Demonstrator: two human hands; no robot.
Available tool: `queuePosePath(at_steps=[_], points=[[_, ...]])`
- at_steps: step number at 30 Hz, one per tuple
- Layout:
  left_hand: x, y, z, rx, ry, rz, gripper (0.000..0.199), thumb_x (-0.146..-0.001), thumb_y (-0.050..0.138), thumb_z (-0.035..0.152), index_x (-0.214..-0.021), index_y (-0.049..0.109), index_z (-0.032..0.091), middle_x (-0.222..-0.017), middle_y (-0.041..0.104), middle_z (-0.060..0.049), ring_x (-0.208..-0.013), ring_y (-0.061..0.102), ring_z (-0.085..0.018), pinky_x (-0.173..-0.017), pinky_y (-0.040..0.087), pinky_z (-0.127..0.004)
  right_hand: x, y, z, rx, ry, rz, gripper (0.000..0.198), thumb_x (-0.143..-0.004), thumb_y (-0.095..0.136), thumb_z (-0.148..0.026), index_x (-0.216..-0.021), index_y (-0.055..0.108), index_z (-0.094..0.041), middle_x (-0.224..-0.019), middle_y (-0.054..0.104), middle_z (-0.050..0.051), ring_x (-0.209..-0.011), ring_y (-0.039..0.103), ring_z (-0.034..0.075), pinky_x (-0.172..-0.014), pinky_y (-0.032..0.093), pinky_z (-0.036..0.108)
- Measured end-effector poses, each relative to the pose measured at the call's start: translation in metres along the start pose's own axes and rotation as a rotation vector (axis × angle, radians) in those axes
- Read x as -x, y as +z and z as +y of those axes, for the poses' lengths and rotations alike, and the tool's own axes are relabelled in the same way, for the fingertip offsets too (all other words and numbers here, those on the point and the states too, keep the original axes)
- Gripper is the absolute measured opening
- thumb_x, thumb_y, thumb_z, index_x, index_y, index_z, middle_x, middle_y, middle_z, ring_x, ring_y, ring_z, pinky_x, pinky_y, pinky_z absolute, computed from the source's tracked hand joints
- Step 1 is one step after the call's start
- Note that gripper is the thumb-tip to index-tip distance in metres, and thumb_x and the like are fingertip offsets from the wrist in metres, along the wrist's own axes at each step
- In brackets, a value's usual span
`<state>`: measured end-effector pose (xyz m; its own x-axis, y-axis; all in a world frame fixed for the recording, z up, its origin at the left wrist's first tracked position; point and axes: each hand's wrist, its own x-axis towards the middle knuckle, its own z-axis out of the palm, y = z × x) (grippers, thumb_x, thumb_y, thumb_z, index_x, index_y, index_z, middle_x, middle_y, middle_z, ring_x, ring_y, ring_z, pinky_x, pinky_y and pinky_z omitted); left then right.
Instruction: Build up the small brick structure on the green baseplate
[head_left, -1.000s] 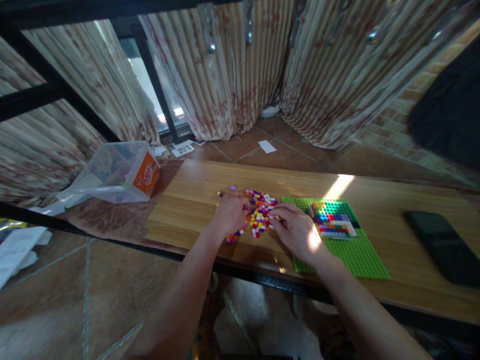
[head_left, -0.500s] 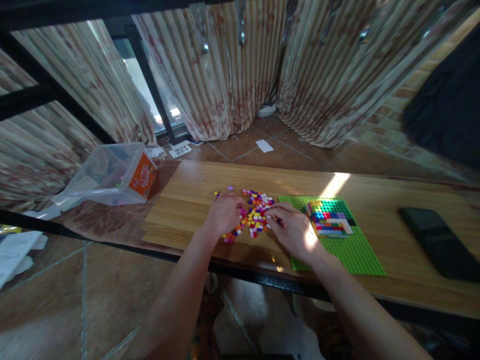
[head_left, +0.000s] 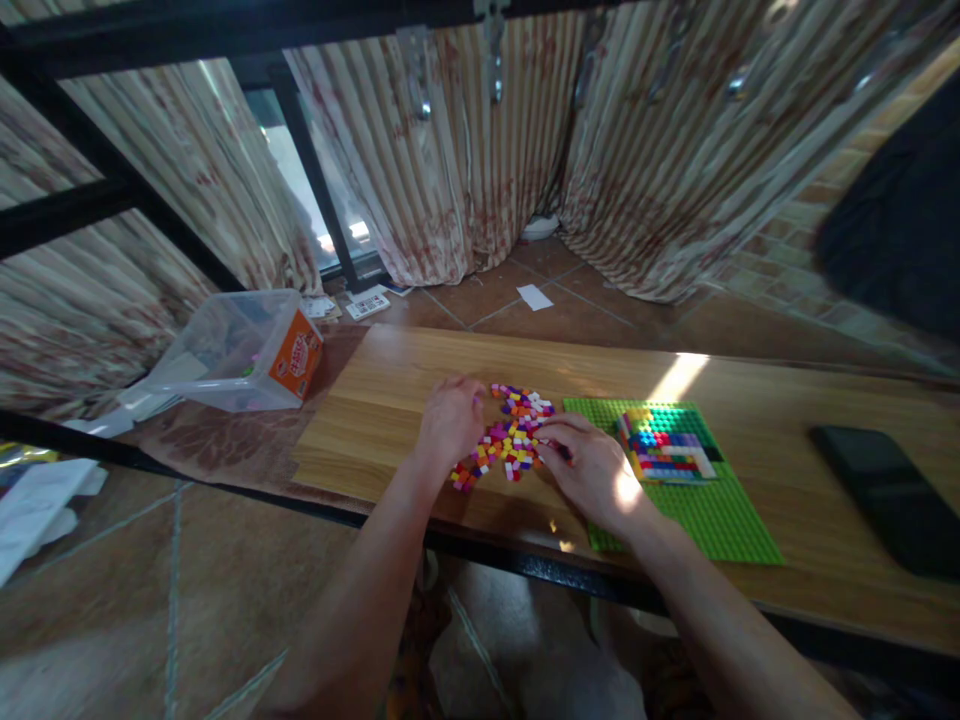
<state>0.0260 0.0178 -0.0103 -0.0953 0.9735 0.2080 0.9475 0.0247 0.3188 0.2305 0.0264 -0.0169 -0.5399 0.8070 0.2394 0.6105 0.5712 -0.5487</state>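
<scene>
A loose heap of small building bricks (head_left: 514,435) in yellow, orange, pink, purple and white lies on the wooden table between my hands. My left hand (head_left: 451,420) cups the heap's left side, fingers bent but apart, with no brick visible in it. At the right side of the heap, my right hand (head_left: 589,465) has thumb and fingers drawn together over the bricks; what is between the tips is too small to make out. Just beyond that hand is a green baseplate (head_left: 720,520), partly under my wrist. A multicoloured brick build (head_left: 667,455) sits on its upper part.
The wooden table (head_left: 360,400) stretches across the view. On its right lies a black phone (head_left: 889,495). A clear plastic box (head_left: 232,345) with an orange label stands left of the table. Curtains (head_left: 465,180) hang behind, and a white paper (head_left: 534,297) lies on the floor.
The few stray bricks above my left hand are out of sight now, and that hand has shifted slightly beside the heap. My right hand stays at the heap's right side. The view has shifted a little.
</scene>
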Motion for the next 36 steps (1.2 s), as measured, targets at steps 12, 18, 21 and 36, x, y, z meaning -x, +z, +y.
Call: queuePosePath(at_steps=[12, 18, 21, 36], points=[[-0.033, 0.010, -0.019, -0.091, -0.074, -0.043, 0.020, -0.081, 0.048, 0.015, -0.090, 0.066, 0.018, -0.095, 0.065, -0.008, -0.095, 0.059, -0.020, -0.087, 0.044, -0.031, 0.000, -0.011, 0.006, 0.000, -0.010, 0.044, 0.017, -0.086, 0.052, -0.024, -0.091, 0.069, -0.023, -0.102, 0.066, 0.004, -0.089, 0.063, 0.019, -0.083, 0.048, 0.033], [-0.020, -0.006, -0.021, 0.005, -0.106, -0.018, 0.022, -0.085, 0.045, 0.023, -0.094, 0.065, 0.018, -0.093, 0.068, -0.007, -0.086, 0.061, -0.019, -0.079, 0.046, -0.031, 0.000, -0.015, 0.006, -0.012, -0.023, 0.064, 0.017, -0.086, 0.052, -0.025, -0.090, 0.069, -0.023, -0.101, 0.066, 0.004, -0.088, 0.063, 0.019, -0.082, 0.048, 0.033], [-0.015, -0.011, -0.022, 0.124, -0.140, 0.019, 0.023, -0.083, 0.047, 0.021, -0.093, 0.067, 0.017, -0.093, 0.069, -0.008, -0.086, 0.062, -0.019, -0.080, 0.046, -0.031, 0.001, -0.015, 0.005, -0.003, -0.036, 0.073, 0.017, -0.086, 0.052, -0.023, -0.089, 0.068, -0.023, -0.101, 0.067, 0.005, -0.089, 0.064, 0.019, -0.083, 0.048, 0.033], [0.021, -0.004, 0.061, 1.420, -0.367, -0.318, 0.025, -0.067, 0.072, 0.035, -0.077, 0.064, 0.013, -0.064, 0.061, 0.001, -0.053, 0.051, -0.007, -0.053, 0.041, -0.020, 0.001, -0.016, -0.015, -0.316, 0.019, 0.186, 0.013, -0.082, 0.061, -0.028, -0.092, 0.067, -0.023, -0.085, 0.069, 0.002, -0.076, 0.063, 0.016, -0.073, 0.051, 0.029]])
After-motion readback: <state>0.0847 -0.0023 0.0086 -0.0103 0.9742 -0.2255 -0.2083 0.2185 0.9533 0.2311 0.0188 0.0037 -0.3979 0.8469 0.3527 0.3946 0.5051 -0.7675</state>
